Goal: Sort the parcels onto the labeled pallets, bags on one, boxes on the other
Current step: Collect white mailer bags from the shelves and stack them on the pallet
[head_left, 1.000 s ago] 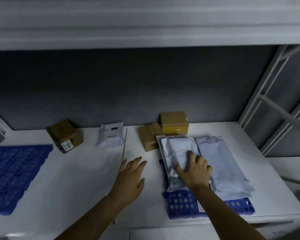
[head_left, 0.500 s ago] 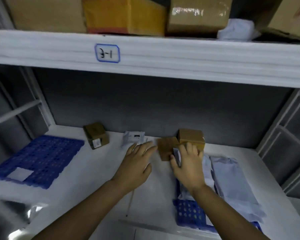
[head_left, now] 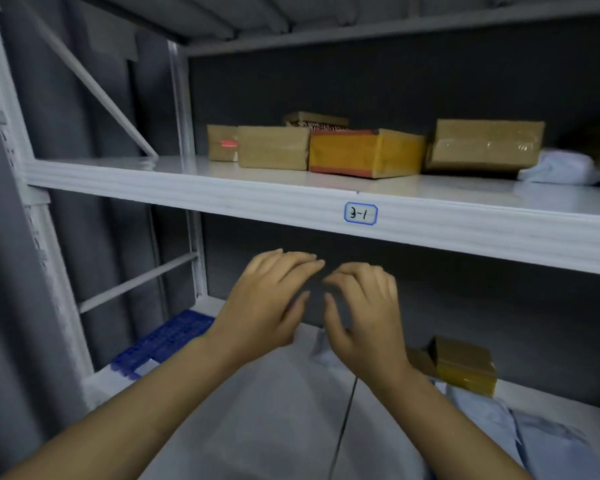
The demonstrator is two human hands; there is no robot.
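Under the top shelf (head_left: 430, 223), nothing held yet.
Close together, left hand (head_left: 267, 303) and right hand (head_left: 364, 317), fingers loosely bent, both empty. Up on that shelf, boxes (head_left: 364, 152) and a white bag (head_left: 561, 166); blue pallet (head_left: 163, 337) down left, bags (head_left: 534, 434) down right. Could bump the shelf edge reaching up, or drag a box off and drop it.

Dim, cool light; the upper shelf (head_left: 153, 181) is brightest, with deep shadow beneath it. Motion blur softens everything; straight lines bend at 9 o'clock.
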